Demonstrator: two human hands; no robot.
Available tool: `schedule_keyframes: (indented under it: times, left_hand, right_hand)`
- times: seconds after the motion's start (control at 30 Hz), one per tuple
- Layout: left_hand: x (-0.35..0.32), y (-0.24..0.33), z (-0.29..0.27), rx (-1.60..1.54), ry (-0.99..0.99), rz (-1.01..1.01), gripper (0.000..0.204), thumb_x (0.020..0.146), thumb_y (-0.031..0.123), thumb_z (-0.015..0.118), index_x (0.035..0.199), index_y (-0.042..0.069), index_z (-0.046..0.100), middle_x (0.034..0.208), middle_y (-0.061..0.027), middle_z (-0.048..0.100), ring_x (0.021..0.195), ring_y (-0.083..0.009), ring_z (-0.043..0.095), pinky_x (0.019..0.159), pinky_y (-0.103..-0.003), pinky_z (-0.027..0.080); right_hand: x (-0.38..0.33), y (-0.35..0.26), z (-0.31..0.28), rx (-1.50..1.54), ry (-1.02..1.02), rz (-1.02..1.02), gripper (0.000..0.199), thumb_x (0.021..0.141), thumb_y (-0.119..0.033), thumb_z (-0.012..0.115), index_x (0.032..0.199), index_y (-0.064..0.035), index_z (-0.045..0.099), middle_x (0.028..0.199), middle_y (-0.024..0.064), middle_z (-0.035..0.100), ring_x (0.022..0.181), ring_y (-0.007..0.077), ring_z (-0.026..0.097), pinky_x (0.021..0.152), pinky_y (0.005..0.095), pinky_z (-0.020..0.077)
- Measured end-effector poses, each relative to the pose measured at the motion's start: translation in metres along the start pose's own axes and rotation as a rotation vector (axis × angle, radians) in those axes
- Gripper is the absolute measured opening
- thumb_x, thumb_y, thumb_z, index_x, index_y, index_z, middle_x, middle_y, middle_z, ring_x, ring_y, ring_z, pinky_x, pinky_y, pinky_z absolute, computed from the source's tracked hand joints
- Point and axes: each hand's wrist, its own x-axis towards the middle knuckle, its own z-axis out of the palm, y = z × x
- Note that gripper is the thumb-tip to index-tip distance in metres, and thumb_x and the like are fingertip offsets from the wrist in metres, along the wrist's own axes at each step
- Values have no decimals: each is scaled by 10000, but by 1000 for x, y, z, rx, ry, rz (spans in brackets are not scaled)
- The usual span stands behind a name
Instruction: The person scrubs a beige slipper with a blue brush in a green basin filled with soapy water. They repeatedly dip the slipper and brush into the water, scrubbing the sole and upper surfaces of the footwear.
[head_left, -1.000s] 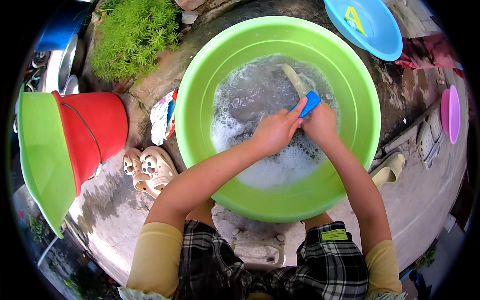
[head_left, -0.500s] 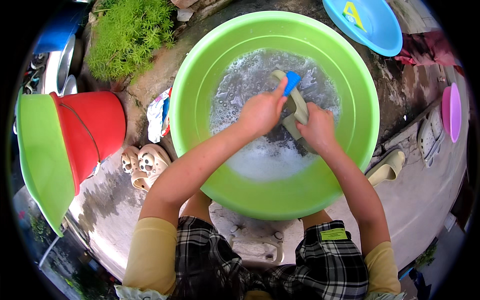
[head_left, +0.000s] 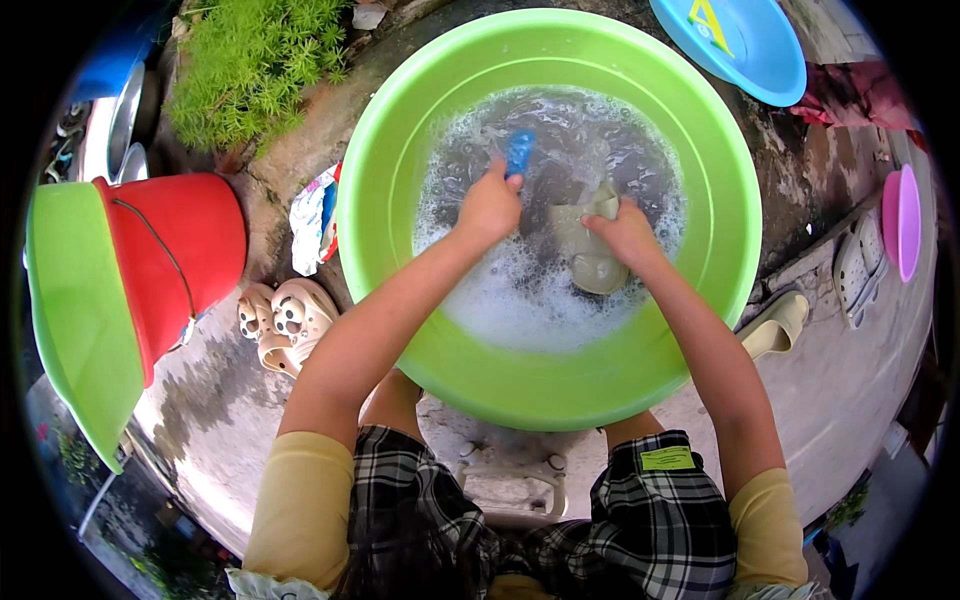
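Observation:
A large light-green basin (head_left: 560, 395) holds grey, foamy water (head_left: 520, 320). In it, my right hand (head_left: 626, 236) grips an olive-grey slide sandal (head_left: 598, 270) by its strap side; the sandal lies partly in the water, and part of it is under the surface. My left hand (head_left: 490, 208) is closed round a blue brush (head_left: 520, 152), whose bristles I cannot make out. The brush is at the water's surface, left of the sandal and apart from it.
A matching slide sandal (head_left: 778, 325) lies right of the basin, with a grey clog (head_left: 855, 275) beyond. Beige clogs (head_left: 300, 318) and a red bucket (head_left: 190, 260) are on the left. A blue basin (head_left: 770, 70) stands at the far right, a purple one (head_left: 908, 225) farther right.
My left hand has moved left with the brush, away from the sandal. In my right hand the sandal has turned and sunk lower into the water.

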Motion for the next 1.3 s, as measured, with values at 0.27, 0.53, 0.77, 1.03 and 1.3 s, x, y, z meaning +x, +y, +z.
schedule_keyframes:
  times: [0.27,0.53,0.77,1.03,1.3]
  left_hand:
    - [-53,14,31,-96,5,238,555,936,191,445,1428,127,197,975,-254,569,865,-419,555,757,-443,434]
    - [2,-14,32,-327,434,43,584,897,107,498,1415,121,230,876,-163,554,770,-324,568,703,-438,441]
    - [-24,20,22,-843,-68,-18,511,954,128,412,1425,89,218,788,-50,543,607,-149,506,539,-319,423]
    - [-44,48,10,45,152,447,568,876,100,513,1398,205,315,864,-147,528,794,-341,553,688,-422,450]
    - [0,0,8,-40,470,257,546,888,114,493,1397,149,299,930,-183,535,801,-374,539,707,-448,442]
  right_hand:
    - [-13,-14,6,855,120,-115,387,770,-163,651,1089,9,514,990,118,610,894,196,593,775,315,470]
    - [-13,-25,-24,1186,150,-171,579,730,-72,723,1202,-30,390,1152,95,526,1097,195,489,957,349,371]
    - [-16,-23,-15,1181,90,-152,566,781,-101,691,1231,-43,353,1212,101,480,1108,217,487,951,358,386]
    - [-31,-36,-17,1418,62,-22,434,874,-119,587,1246,-73,368,1215,89,493,1105,211,507,897,368,449]
    - [-22,-24,-16,1530,73,-62,544,850,-93,608,1316,-58,330,1253,78,480,1164,209,461,998,376,350]
